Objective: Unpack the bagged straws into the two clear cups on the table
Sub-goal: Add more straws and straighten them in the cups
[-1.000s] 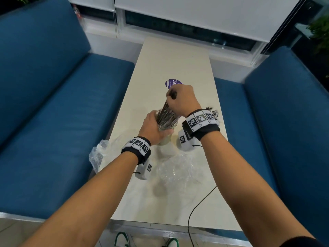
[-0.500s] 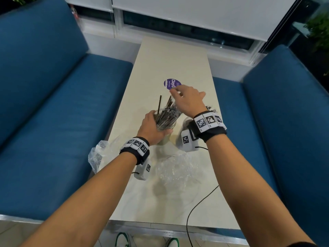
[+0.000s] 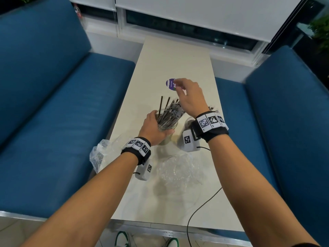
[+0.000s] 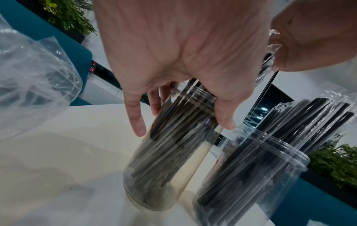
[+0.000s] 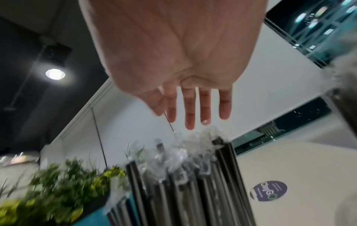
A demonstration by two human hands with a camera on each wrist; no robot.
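Clear cups [image 4: 170,152]: 2, both hold straws [image 3: 169,113] | left hand [image 3: 153,129] grips one | right hand [image 3: 190,98] fingers spread

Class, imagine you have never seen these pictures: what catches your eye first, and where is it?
First, the clear cup crammed with dark straws mid-table, gripped by the left hand. The right hand hovers open just above the straw tops. Then the crumpled empty plastic bags on the near table, between the blue benches.
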